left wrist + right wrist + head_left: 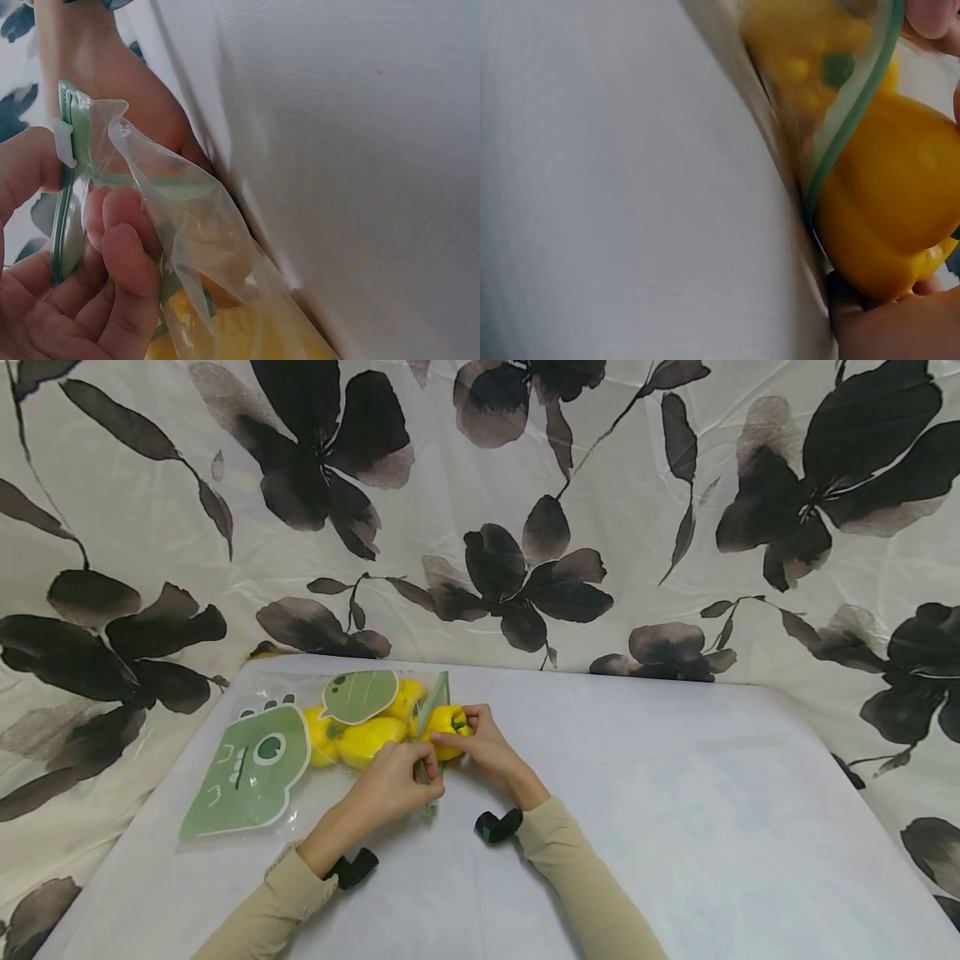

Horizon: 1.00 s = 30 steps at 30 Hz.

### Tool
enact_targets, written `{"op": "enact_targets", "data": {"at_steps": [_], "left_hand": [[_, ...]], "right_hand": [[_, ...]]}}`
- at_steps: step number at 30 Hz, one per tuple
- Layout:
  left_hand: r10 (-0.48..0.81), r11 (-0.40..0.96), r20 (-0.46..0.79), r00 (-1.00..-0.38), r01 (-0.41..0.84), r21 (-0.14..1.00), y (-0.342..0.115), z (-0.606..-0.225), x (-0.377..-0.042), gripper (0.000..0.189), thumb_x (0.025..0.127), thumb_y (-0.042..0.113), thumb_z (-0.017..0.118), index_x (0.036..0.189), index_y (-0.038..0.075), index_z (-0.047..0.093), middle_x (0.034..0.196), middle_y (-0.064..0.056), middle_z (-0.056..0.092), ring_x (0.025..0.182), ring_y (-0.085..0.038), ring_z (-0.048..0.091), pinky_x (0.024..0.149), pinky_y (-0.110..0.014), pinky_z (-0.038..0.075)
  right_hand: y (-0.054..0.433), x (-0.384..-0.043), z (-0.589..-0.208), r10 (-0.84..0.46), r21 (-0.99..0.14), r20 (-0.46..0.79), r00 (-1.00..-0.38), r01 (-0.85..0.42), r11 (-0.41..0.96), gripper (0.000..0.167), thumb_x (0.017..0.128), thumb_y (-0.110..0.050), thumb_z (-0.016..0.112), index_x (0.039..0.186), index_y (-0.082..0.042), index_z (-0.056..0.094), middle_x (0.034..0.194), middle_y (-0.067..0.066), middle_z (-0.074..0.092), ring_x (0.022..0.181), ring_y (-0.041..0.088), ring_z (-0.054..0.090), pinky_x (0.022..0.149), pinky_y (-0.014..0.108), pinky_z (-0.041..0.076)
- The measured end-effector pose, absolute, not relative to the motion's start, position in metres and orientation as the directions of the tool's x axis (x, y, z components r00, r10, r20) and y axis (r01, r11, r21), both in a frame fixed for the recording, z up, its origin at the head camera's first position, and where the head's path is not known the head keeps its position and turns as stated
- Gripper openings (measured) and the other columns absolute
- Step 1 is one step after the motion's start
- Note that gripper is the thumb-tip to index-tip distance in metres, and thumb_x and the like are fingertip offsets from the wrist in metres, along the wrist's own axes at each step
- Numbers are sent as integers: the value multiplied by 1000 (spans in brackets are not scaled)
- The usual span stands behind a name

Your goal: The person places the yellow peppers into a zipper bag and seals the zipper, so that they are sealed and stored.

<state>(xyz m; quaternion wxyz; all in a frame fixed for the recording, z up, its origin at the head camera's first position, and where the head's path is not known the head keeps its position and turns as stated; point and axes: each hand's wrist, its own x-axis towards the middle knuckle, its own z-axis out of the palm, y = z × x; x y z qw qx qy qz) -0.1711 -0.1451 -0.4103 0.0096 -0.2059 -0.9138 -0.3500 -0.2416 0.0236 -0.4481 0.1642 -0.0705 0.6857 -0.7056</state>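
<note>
A clear zip bag (258, 777) with green cartoon prints lies on its side, its mouth facing right. Several yellow pieces (371, 742) show through the plastic; their kinds are hard to make out. My left hand (397, 781) holds the near edge of the mouth, where the left wrist view shows a green zip strip and a white slider (65, 142). With thumb and fingers, my right hand (491, 745) grips a yellow bell pepper (892, 195) at the opening. Part of the pepper is behind the green-edged rim (847, 124); its stem end points right, outside the bag.
A white-covered table (675, 827) extends to the right of the hands. Behind it hangs a white cloth (420, 468) with dark flowers. Black wrist devices (498, 827) sit at both sleeve cuffs, close over the tabletop.
</note>
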Motion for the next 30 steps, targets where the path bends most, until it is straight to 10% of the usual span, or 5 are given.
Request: {"op": "enact_targets", "data": {"at_steps": [9, 23, 30], "left_hand": [[366, 668, 148, -919, 371, 645, -146, -410, -173, 13, 76, 5, 71, 73, 13, 60, 58, 6, 53, 50, -9, 47, 48, -23, 41], [389, 670, 170, -905, 405, 623, -145, -411, -170, 15, 75, 5, 71, 71, 15, 59, 56, 9, 51, 50, -6, 47, 48, -23, 41], [370, 677, 154, -916, 380, 630, -144, -409, -171, 15, 75, 4, 70, 71, 14, 59, 56, 8, 51, 50, -7, 46, 48, -23, 40]], "right_hand": [[33, -243, -446, -551, -987, -136, -824, 162, 1, 57, 95, -14, 58, 145, -3, 33, 147, 18, 39, 135, 29, 35, 117, 51, 15], [19, -241, -440, -348, -977, -106, -931, 33, 211, 43, 95, -38, 61, 113, 0, 63, 99, 6, 64, 85, 15, 55, 77, 27, 43], [33, -246, -437, -480, -976, -151, -864, 53, 211, 51, 97, -35, 60, 136, -4, 51, 127, 11, 59, 111, 21, 56, 98, 38, 42]]}}
